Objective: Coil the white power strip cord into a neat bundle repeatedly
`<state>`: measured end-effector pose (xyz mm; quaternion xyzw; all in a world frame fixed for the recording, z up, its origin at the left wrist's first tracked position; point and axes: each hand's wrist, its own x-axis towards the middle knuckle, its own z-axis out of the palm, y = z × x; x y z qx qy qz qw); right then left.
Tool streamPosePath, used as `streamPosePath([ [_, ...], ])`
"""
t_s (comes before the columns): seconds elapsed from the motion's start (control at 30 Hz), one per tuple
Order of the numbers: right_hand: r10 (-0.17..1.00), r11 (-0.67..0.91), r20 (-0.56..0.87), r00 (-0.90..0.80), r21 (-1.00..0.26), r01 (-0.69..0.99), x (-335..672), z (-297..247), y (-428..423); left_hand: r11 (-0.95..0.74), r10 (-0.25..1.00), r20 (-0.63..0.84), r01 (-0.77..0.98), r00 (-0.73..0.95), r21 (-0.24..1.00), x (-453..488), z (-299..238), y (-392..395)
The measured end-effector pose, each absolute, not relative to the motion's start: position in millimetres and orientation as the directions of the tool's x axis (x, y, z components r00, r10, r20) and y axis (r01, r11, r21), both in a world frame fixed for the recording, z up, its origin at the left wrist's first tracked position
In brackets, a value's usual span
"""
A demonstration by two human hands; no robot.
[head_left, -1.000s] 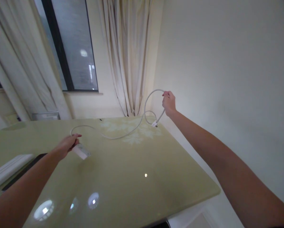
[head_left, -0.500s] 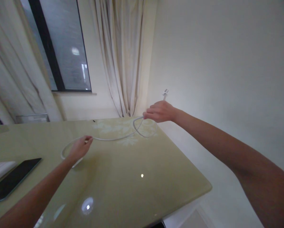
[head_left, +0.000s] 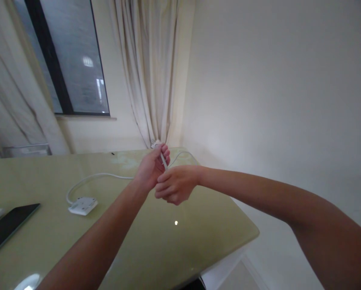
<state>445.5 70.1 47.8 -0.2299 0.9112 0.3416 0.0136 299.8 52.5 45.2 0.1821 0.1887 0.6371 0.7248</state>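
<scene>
Pale wall [head_left: 273,100] and gathered curtain [head_left: 151,72] behind glossy greenish desk [head_left: 156,249]. White block [head_left: 83,206], probably an outlet strip, lies on desk, left of the hands, untouched; its white cord [head_left: 102,175] runs right. Left hand [head_left: 150,167] and right hand [head_left: 176,184] close together over desk, both clamped on cord; plug end not clear. Step, as judged: working the cord between both hands. Next move seems to call for steady left hold, enough slack not to drag block.
</scene>
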Motion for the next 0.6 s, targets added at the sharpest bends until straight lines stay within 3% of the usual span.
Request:
streamPosePath([
  [0.07,-0.330,0.748,0.098,-0.939,0.633,-0.197,451.7,25.9,69.7,0.031,0.999,-0.053,-0.904,0.010,0.427,291.8,49.5,50.7],
  [0.1,-0.225,0.810,0.296,-0.928,0.587,-0.009,454.1,11.6,70.4,-0.017,0.997,-0.059,-0.921,-0.044,0.388,285.8,51.6,50.7],
  [0.17,0.117,0.872,0.658,-0.744,0.290,0.394,455.9,-20.1,72.6,-0.128,0.982,-0.092,-0.945,-0.162,0.300,270.6,55.1,52.2],
  [0.23,0.468,0.817,0.699,-0.541,-0.109,0.566,455.3,-46.4,75.9,-0.225,0.956,-0.120,-0.933,-0.267,0.280,252.6,53.6,53.8],
  [0.3,0.690,0.706,0.561,-0.457,-0.383,0.596,456.6,-56.4,81.4,-0.279,0.928,-0.119,-0.870,-0.353,0.406,233.5,43.0,52.4],
  [0.37,0.758,0.644,0.511,-0.405,-0.489,0.588,462.1,-45.0,90.3,-0.232,0.920,-0.091,-0.718,-0.381,0.656,215.4,24.0,46.0],
  [0.47,0.674,0.708,0.672,-0.307,-0.469,0.527,473.9,0.9,108.2,0.010,0.975,-0.075,-0.299,-0.207,0.954,195.7,-6.1,29.5],
  [0.53,0.581,0.786,0.720,-0.378,-0.376,0.491,477.0,34.4,118.4,-0.087,0.987,0.083,-0.023,-0.140,0.996,190.8,-16.6,19.6],
  [0.6,0.531,0.823,0.704,-0.472,-0.298,0.483,472.3,60.0,123.3,-0.356,0.903,0.386,0.176,-0.187,0.918,194.2,-16.9,14.8],
])
